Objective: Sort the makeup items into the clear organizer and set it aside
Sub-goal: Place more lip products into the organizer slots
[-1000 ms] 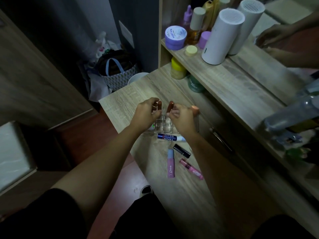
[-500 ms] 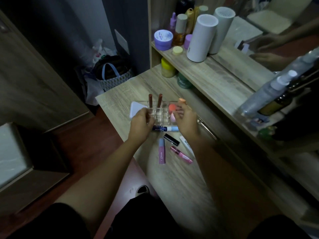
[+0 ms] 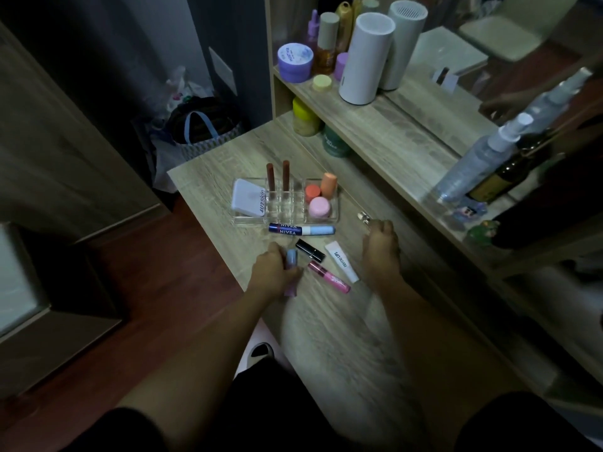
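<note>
The clear organizer (image 3: 332, 220) stands on the wooden desk (image 3: 326, 321). It holds a white compact (image 3: 248, 197), two upright brown lipsticks (image 3: 270, 174) and three round sponges (image 3: 318, 207). In front of it lie two Nivea sticks (image 3: 300, 230), a black lipstick (image 3: 310, 249), a white lip tube (image 3: 342, 261) and a pink gloss (image 3: 329, 276). My left hand (image 3: 272, 275) is closed around a pink tube with a blue cap (image 3: 291, 258) that lies on the desk. My right hand (image 3: 380, 252) hovers right of the white tube with its fingers curled and nothing visible in them.
A raised shelf (image 3: 375, 125) at the back carries jars, bottles and two white cylinders (image 3: 365, 57). Spray bottles (image 3: 479, 161) stand at the right by a mirror. A metal drawer handle (image 3: 363, 217) sits near my right hand. A bag (image 3: 202, 128) lies on the floor at the left.
Both hands have drawn back from the organizer toward me. The left hand has come down and closed on the blue-capped pink tube. The right hand has moved to the right.
</note>
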